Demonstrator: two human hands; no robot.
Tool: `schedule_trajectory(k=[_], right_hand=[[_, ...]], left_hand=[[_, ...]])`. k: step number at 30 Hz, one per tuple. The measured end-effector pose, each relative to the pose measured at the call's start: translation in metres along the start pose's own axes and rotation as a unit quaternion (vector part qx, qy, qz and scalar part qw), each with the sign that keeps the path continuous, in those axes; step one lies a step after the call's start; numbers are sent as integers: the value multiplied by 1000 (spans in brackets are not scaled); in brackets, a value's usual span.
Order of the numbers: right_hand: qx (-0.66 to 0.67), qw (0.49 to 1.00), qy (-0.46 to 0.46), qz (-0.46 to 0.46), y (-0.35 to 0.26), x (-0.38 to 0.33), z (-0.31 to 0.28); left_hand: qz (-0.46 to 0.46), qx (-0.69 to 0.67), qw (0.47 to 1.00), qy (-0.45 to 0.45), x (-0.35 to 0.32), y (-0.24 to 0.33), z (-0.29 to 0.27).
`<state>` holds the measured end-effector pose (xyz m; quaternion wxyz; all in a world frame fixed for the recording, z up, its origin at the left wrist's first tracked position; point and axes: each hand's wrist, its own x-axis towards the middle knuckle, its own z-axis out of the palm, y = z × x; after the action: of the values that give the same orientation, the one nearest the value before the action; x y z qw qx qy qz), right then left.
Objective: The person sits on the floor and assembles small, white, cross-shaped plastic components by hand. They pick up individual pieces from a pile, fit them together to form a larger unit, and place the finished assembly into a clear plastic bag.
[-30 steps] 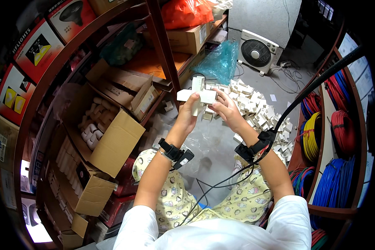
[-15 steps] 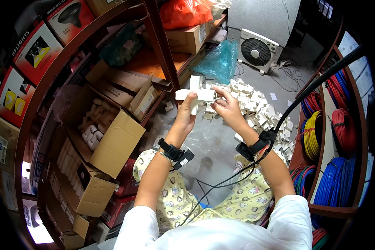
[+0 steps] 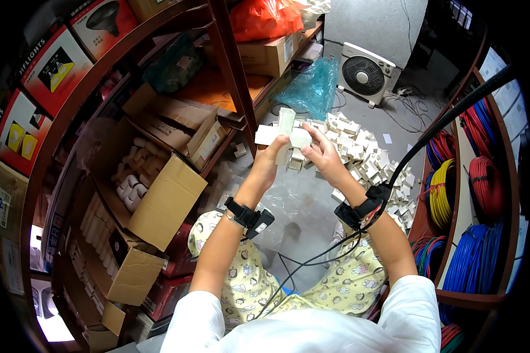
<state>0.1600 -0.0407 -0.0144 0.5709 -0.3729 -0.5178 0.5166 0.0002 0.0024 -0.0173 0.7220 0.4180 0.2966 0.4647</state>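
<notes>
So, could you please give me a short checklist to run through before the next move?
1. Left hand holding the white pieces: ok, thumb over them.
2. Right hand at their right end: ok; whether it grips firmly, cannot tell.
3. Pieces fastened together: cannot tell; they form a cross shape.
4. Black cable clear of the fingers: ok, it runs to the right wrist strap.
5. Floor pile neatly arranged: not ok, pieces lie jumbled.

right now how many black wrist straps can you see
2: the left strap around the wrist of the left hand, the right strap around that of the right hand. None seems hidden.
</notes>
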Motion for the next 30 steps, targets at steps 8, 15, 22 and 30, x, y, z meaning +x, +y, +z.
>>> schedule_trajectory(k=[8, 15, 22, 30], right_hand=[[-6, 1000, 6, 19, 8, 5, -8], [0, 1000, -6, 8, -2, 3, -2], [-31, 999, -17, 9, 6, 4, -4], [-271, 955, 19, -119, 12, 0, 4]], left_hand=[[-12, -6, 1000, 0, 2, -1, -1], [-26, -75, 997, -23, 3, -2, -5], [-67, -57, 996, 5, 2, 2, 1], [-69, -104, 992, 13, 7, -3, -4]])
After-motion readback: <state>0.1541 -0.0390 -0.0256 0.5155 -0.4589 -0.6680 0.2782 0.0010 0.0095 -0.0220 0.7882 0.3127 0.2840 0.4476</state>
